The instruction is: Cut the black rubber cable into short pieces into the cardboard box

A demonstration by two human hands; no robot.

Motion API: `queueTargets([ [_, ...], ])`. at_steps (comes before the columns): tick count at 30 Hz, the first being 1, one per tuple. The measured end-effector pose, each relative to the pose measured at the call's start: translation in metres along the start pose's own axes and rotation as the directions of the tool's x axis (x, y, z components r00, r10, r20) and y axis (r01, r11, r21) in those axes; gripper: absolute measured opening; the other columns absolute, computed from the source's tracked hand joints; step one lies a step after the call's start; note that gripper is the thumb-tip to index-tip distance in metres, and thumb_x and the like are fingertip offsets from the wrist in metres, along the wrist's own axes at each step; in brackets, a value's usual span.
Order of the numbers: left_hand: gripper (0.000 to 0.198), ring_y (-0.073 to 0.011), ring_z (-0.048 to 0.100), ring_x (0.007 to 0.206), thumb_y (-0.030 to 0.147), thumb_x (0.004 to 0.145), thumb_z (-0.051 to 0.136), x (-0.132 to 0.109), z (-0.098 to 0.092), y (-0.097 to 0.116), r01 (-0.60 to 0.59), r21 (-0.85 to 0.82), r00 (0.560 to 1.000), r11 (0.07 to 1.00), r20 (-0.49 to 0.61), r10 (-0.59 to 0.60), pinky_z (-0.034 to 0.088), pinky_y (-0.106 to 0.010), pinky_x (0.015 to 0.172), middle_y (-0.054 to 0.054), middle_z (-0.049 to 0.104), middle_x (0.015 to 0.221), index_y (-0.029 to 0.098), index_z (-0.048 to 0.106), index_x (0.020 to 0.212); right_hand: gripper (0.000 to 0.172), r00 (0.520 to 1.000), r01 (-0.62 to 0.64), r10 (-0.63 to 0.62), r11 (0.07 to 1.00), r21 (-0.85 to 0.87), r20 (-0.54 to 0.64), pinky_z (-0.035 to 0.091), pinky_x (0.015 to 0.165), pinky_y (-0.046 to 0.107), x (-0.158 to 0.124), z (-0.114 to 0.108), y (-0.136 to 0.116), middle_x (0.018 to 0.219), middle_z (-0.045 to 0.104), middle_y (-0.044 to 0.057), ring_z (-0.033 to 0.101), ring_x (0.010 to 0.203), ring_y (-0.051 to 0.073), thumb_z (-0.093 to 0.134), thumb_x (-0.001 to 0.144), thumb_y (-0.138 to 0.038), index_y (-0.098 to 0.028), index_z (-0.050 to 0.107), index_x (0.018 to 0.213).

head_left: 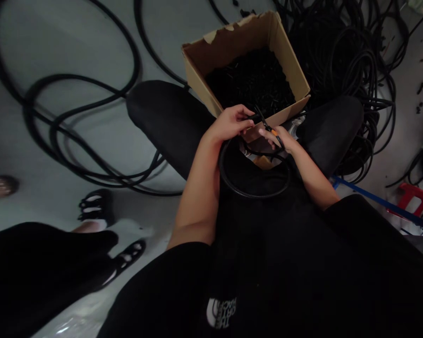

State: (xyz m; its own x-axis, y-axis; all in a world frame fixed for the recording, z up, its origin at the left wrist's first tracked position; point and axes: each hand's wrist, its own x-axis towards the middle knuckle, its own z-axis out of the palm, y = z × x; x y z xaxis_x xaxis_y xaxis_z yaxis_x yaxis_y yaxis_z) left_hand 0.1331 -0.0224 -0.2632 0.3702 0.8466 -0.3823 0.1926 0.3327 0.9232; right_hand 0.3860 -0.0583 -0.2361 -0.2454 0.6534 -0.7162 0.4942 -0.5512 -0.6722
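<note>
My left hand (pixel 234 123) is closed on the end of a black cable (pixel 254 196) at the near edge of the cardboard box. The cable hangs in a loop over my lap, between my forearms. In my right hand (pixel 284 139) is a scissors-like cutting tool (pixel 274 133) with orange and black on its handles. Its dark tip points up and left, close to the fingers of my left hand. Whether its blades touch the cable is too dark to tell. The open cardboard box (pixel 220 40) stands between my knees, with many short black pieces (pixel 250 80) inside.
A large tangle of black cable (pixel 352 56) lies right of the box. Thick cable loops (pixel 74 136) spread over the floor at left. Another person's sandalled foot (pixel 95 206) is at lower left. A red plastic stool (pixel 412 199) and a blue bar (pixel 380 202) are at right.
</note>
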Motion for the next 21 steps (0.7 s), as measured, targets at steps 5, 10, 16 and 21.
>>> queueTargets([
  [5, 0.031, -0.0184, 0.069, 0.071, 0.029, 0.093, 0.093, 0.001, 0.001, 0.002, 0.044, 0.036, 0.998, 0.998, -0.055, -0.042, 0.056, -0.029, 0.065, -0.004, 0.08, 0.094, 0.023, 0.073, 0.116, 0.078, 0.999, -0.008, 0.006, 0.997, -0.072, -0.034, 0.041, 0.052, 0.024, 0.003, -0.003, 0.005, 0.061, 0.051, -0.005, 0.048, 0.058, 0.014, 0.091, 0.11, -0.091, -0.029, 0.054, 0.083],
  [10, 0.032, -0.0207, 0.071, 0.076, 0.032, 0.09, 0.096, -0.001, 0.001, 0.003, -0.007, 0.012, 1.0, 1.0, -0.029, 0.007, 0.059, -0.03, 0.069, -0.002, 0.077, 0.088, 0.024, 0.074, 0.113, 0.062, 1.0, 0.008, -0.009, 0.999, -0.054, -0.014, 0.05, 0.062, 0.025, 0.004, -0.002, 0.004, 0.072, 0.061, -0.004, 0.056, 0.066, 0.016, 0.094, 0.116, -0.075, -0.026, 0.064, 0.095],
  [16, 0.035, -0.0226, 0.077, 0.091, 0.031, 0.082, 0.099, 0.003, 0.001, -0.005, -0.008, 0.053, 0.999, 0.999, -0.034, 0.01, 0.066, -0.035, 0.082, -0.005, 0.081, 0.103, 0.021, 0.075, 0.106, 0.039, 0.998, 0.036, -0.047, 0.975, -0.218, -0.048, 0.061, 0.091, 0.033, 0.006, -0.004, -0.001, 0.096, 0.076, 0.004, 0.071, 0.094, 0.023, 0.094, 0.116, -0.052, -0.02, 0.072, 0.106],
  [21, 0.035, -0.024, 0.076, 0.096, 0.03, 0.081, 0.095, 0.008, 0.0, -0.017, -0.024, 0.093, 0.997, 0.995, -0.069, 0.03, 0.066, -0.038, 0.091, -0.004, 0.08, 0.105, 0.02, 0.079, 0.11, 0.049, 0.998, 0.016, -0.031, 0.966, -0.259, -0.054, 0.05, 0.083, 0.031, 0.006, -0.007, -0.004, 0.092, 0.074, 0.005, 0.069, 0.092, 0.022, 0.09, 0.116, -0.059, -0.018, 0.072, 0.097],
])
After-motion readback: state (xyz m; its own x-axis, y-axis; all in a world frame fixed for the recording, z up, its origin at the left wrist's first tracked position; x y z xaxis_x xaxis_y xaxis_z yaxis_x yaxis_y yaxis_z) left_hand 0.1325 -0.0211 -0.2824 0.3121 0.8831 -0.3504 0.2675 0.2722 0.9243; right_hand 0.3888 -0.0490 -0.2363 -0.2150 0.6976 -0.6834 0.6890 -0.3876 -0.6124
